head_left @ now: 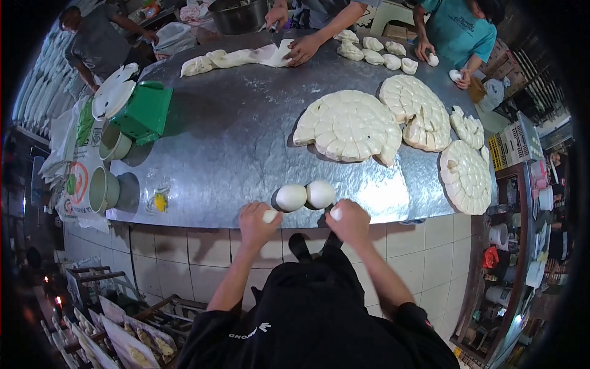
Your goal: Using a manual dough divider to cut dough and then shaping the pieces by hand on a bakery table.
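Note:
At the near edge of the metal table, my left hand (258,226) is closed round a small piece of white dough (270,216), part of which shows by the thumb. My right hand (352,222) is wrapped round another piece of dough (335,213), mostly hidden by the fingers. Just beyond and between my hands, two smooth round dough balls, a left ball (291,197) and a right ball (320,194), sit side by side, touching. Farther off to the right lie large dough rounds scored into wedges, the closest being this one (350,126).
Across the table a person's hand (303,50) rests on a long dough strip (233,58) beside a blade. A person in a teal shirt (461,31) handles dough balls. A green scale (144,111) and pale buckets (104,189) stand left. Racks flank me.

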`<act>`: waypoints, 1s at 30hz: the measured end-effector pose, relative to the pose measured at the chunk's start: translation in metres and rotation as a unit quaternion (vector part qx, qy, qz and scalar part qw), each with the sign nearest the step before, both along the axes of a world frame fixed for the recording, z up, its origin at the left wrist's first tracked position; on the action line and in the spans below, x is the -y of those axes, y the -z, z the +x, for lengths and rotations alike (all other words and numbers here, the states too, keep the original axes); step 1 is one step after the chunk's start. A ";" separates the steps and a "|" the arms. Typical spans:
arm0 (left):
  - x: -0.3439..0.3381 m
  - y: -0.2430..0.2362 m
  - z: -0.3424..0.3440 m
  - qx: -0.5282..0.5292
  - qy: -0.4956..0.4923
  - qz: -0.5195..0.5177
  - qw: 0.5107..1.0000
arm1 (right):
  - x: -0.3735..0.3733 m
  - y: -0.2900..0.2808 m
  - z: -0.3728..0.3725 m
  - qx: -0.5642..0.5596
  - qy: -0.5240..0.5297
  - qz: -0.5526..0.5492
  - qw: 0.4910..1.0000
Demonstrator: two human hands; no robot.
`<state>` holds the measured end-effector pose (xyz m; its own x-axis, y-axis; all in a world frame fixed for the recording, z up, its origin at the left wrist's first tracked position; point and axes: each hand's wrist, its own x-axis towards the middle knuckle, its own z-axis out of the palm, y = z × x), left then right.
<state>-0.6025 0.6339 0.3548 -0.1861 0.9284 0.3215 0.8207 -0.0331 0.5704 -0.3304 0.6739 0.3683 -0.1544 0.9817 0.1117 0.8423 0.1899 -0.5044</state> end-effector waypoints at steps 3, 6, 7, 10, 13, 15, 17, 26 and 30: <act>-0.013 -0.018 -0.029 0.077 0.043 -0.165 0.982 | -0.049 -0.011 0.054 -0.151 -0.019 -0.245 0.957; -0.009 -0.019 -0.053 0.096 0.055 -0.187 0.976 | -0.016 -0.009 0.067 0.026 -0.033 -0.088 0.995; -0.010 -0.018 -0.044 -0.035 0.100 -0.064 0.992 | -0.014 -0.004 0.060 0.068 -0.043 -0.065 0.995; -0.039 -0.009 -0.048 -0.167 0.135 0.072 0.974 | -0.065 0.015 0.048 -0.048 0.008 0.058 0.997; -0.045 0.015 -0.069 0.205 -0.094 0.086 0.970 | -0.083 0.029 0.070 -0.353 0.175 -0.010 0.919; -0.010 0.031 -0.042 0.085 -0.042 0.119 0.988 | -0.029 0.041 0.058 -0.226 0.154 0.007 0.962; -0.001 0.027 -0.009 0.024 -0.018 0.130 0.991 | 0.002 0.038 0.011 -0.087 0.070 0.130 0.985; 0.023 0.000 0.047 0.380 -0.045 -0.063 0.922 | 0.009 0.000 -0.002 -0.262 0.029 -0.045 0.964; -0.009 0.007 0.088 0.253 -0.102 -0.014 0.962 | -0.010 -0.004 -0.059 -0.199 0.087 -0.057 0.975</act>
<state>-0.5146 0.6433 0.3478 -0.4912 0.8632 0.1172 0.4253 0.1203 0.8970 -0.3892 0.6837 0.3724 0.0478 0.9987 0.0169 0.5904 -0.0146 -0.8070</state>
